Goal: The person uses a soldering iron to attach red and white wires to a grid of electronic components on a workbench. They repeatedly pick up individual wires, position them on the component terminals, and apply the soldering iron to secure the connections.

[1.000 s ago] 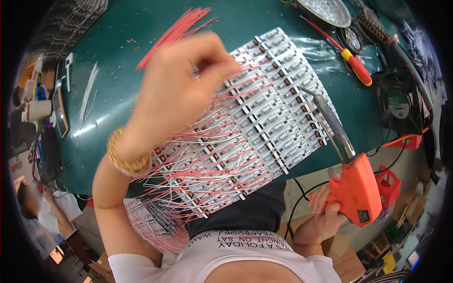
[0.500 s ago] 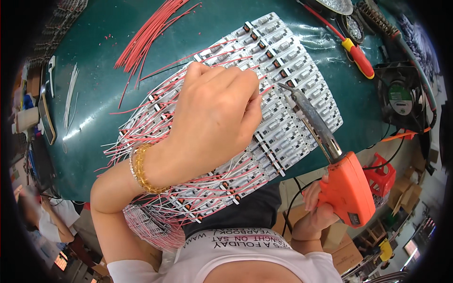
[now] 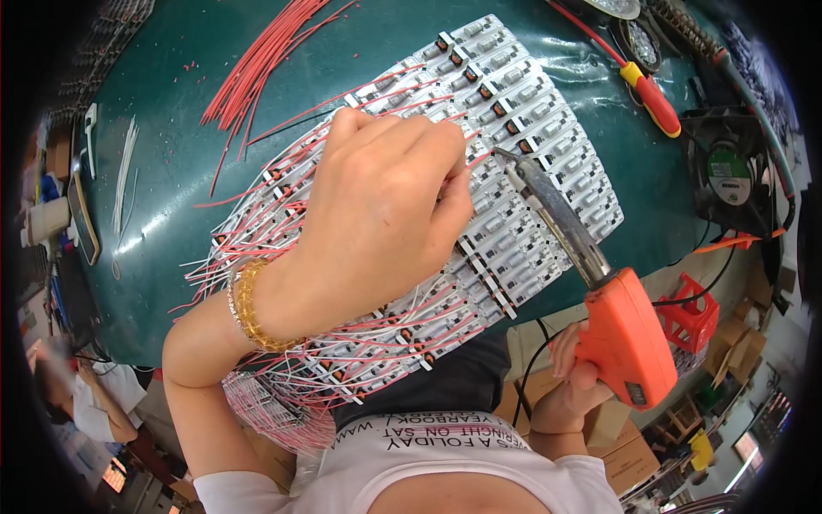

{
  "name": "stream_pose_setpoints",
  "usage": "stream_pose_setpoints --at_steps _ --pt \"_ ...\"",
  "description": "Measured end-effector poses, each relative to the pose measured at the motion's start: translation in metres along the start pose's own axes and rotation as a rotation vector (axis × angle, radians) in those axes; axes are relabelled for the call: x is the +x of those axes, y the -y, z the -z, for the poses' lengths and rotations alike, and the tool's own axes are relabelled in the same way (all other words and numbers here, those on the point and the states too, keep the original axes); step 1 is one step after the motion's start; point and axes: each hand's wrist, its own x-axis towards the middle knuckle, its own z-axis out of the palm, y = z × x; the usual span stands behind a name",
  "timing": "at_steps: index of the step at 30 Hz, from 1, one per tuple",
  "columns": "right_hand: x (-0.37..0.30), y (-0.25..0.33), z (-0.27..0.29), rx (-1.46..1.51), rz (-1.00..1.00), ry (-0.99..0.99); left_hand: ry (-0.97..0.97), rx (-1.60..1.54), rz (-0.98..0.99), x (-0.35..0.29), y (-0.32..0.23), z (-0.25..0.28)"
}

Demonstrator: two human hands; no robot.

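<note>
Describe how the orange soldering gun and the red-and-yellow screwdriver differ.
The soldering gun is gripped in the right hand; the screwdriver lies on the green table. The soldering gun has a chunky, pistol-shaped orange body; the screwdriver has a straight red-and-yellow handle. Both have long, narrow shafts.

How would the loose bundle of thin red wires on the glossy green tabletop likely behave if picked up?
The loose bundle of thin red wires would probably shed strands, since no tie shows and several ends fan apart. Its strands may be springy rather than limp, as most lie nearly straight. It is likely light, the strands being slender.
</note>
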Motion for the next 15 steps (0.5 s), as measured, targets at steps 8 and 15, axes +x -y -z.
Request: stream_pose_setpoints --at_steps 8,15 --pt "0.004 0.001 0.001 -0.004 0.111 0.02 -0.007 -0.004 -0.01 0.0 0.0 0.0" --pt "0.005 0.006 -0.011 0.255 -0.051 -0.131 0.015 0.02 -0.003 0.001 -0.002 0.002"
